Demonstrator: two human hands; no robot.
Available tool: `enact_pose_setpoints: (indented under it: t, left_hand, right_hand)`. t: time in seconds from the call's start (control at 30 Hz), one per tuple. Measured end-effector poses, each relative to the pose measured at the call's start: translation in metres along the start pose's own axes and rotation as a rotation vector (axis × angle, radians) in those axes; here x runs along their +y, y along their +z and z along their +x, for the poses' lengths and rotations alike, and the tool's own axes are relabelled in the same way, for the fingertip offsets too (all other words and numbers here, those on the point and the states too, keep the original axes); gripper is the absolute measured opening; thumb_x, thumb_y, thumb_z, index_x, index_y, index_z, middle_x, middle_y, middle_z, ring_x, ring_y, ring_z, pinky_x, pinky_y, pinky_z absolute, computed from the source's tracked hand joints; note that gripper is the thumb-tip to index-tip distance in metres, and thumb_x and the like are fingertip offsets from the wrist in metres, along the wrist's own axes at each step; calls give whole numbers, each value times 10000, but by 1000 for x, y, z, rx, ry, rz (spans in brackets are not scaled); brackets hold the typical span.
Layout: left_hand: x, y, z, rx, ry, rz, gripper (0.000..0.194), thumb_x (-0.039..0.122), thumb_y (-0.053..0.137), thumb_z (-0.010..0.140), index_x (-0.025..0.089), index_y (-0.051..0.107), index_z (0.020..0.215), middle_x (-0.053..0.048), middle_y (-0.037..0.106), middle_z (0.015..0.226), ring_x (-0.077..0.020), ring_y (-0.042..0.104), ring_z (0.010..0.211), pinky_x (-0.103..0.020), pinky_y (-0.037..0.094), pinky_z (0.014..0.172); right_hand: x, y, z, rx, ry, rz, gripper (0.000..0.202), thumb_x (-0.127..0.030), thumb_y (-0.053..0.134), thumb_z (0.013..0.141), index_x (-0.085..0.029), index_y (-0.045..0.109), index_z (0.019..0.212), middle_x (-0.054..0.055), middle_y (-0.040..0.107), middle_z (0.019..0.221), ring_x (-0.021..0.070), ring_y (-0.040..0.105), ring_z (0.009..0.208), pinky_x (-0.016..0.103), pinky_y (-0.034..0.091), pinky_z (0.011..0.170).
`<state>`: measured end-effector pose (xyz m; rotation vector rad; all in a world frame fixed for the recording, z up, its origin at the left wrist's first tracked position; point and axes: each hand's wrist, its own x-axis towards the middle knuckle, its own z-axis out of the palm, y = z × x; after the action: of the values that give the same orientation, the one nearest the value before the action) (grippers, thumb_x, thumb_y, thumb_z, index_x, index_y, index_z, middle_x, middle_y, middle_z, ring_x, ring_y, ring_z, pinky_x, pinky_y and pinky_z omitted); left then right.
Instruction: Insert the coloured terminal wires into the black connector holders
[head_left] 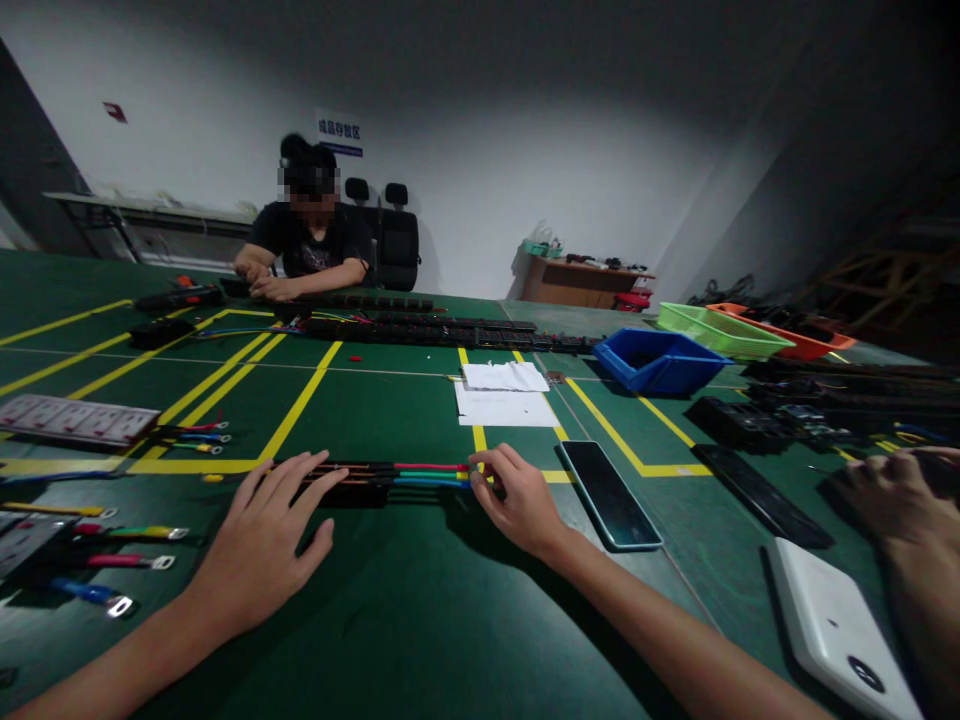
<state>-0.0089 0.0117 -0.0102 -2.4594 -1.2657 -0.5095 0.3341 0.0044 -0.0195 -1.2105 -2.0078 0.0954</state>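
Left hand [259,540] over black strip [367,496], fingers spread wide; right hand [519,502] pinching coloured wires [429,475] near ends (tidy, from here). Best keep strip steady, wires uncrossed.

1. Left forearm [135,655]: bare; slants in from the near left of the wired strip [371,492].
2. Left wrist [199,605]: nearly in line with the forearm, on the strip's near-left side.
3. Left hand [262,530]: palm down, back showing, loosely spread; left fingers [281,487] extended over the strip's left part, contact uncertain. Left thumb [315,555] held apart, on the near side of the strip.
4. Right forearm [637,610]: bare; slants in from the near right of the strip.
5. Right wrist [559,545]: roughly straight, to the near right of the strip.
6. Right hand [517,500]: curled; thumb and index finger pinched at the strip's right-hand wire ends.
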Motion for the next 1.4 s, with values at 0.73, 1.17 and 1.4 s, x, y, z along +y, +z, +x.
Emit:
enact_pose_setpoints:
  t: [0.73, 1.17, 1.4]
  left_hand:
    - [9, -9, 3, -58, -80, -71, 514, 375, 514, 883, 245, 572, 1378, -110, 544, 1442, -340, 481, 1333, -589, 324, 1126]
    - [9, -7, 3, -59, -69, -65, 511, 374, 516, 888, 243, 568, 1379, -119, 526, 1457, -345, 469, 1345, -595, 322, 1122]
    - [8, -7, 2, -64, -62, -55, 511, 383, 515, 889, 238, 568, 1377, -123, 530, 1452, -345, 473, 1340, -595, 325, 1119]
  right_hand:
    - [-1, -1, -1, -26, -160, -59, 106, -209, 576, 940, -213, 625, 1034, 70, 665, 939, 229, 599, 909, 367, 524, 756]
    - [1, 0, -3, 124, -130, -40, 93, -175, 602, 904, -212, 663, 964, 107, 609, 1023, 233, 601, 933, 372, 536, 754]
    - [1, 0, -2, 78, -164, -59, 67, -188, 606, 902, -218, 665, 915, 92, 619, 988, 228, 595, 915, 378, 534, 760]
